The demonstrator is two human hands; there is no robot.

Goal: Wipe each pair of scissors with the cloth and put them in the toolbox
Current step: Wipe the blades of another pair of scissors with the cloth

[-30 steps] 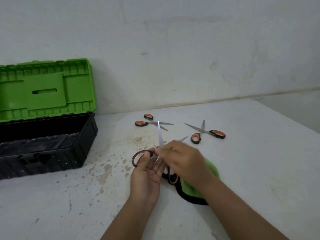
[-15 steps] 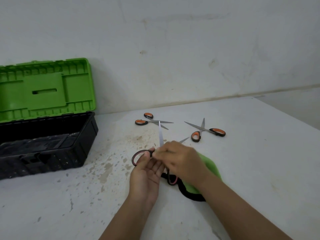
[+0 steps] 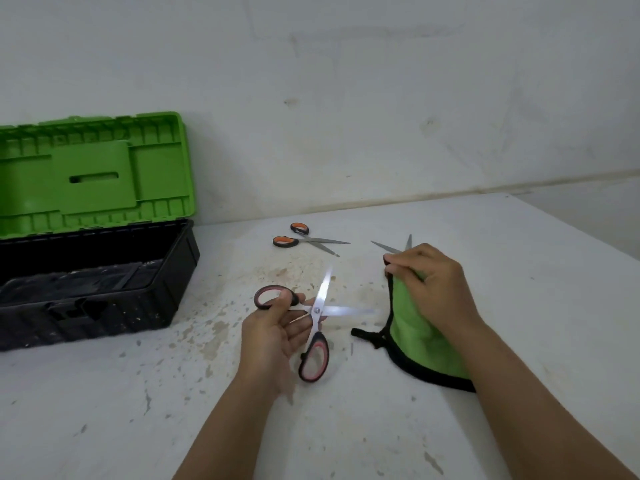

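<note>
Scissors point(image 3: 317, 315) lay spread wide in left hand point(image 3: 273, 336), thumb pinning them; right hand point(image 3: 427, 284) pinched cloth point(image 3: 420, 336); best wipe along blades, away from edges

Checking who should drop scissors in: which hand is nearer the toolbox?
Left. The left hand, holding the pink-handled scissors, sits just right of the toolbox; the right hand, gripping the green cloth, is farther right.
</note>
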